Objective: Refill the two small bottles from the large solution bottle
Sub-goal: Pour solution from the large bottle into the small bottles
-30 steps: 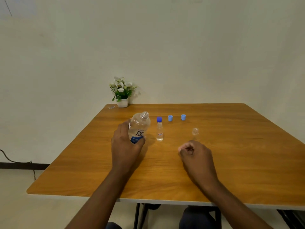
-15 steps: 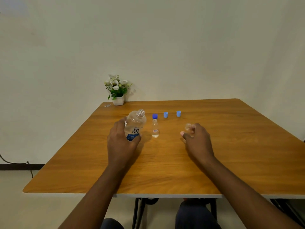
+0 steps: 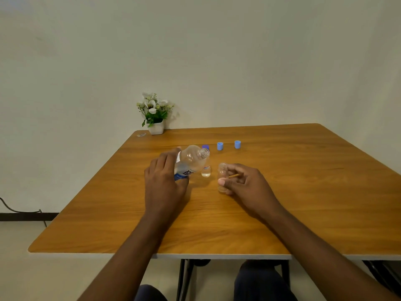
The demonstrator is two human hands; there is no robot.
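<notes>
Plain pale wall behind; wooden tabletop [image 3: 303,192] in front, carrying everything. Far left corner: small flower pot [image 3: 155,127], clear of the work.

Left of centre: left hand [image 3: 166,181] wrapped around the lower body of the large bottle [image 3: 192,159], uncapped, tipped so its open neck points right and slightly up. Clear liquid inside, low in the body; none seen at the mouth. Dark blue cap [image 3: 205,146] just behind the neck, partly hidden by it.

Just right of the large bottle: one small bottle [image 3: 206,170] standing upright on the tabletop, uncapped, with clear liquid showing in it; level hard to judge. Farther back: two light blue caps [image 3: 220,146] and [image 3: 237,144], side by side, apart from each other.

Right of centre: right hand [image 3: 245,183] pinching the second small bottle [image 3: 222,178] between thumb and fingers, upright, mouth open, seemingly empty. Raised off the tabletop or resting on it: cannot tell.

Step in hand, as a judgement: lining up the pour into the held small bottle, with no liquid moving yet. Gap between the two mouths not closed.

Next move calls for: bringing the large neck over the small mouth, close above it; keeping the small bottle upright and steady; tipping slowly, since the opening is narrow and a sudden gush would spill onto the wood. Stopping short of the rim.
</notes>
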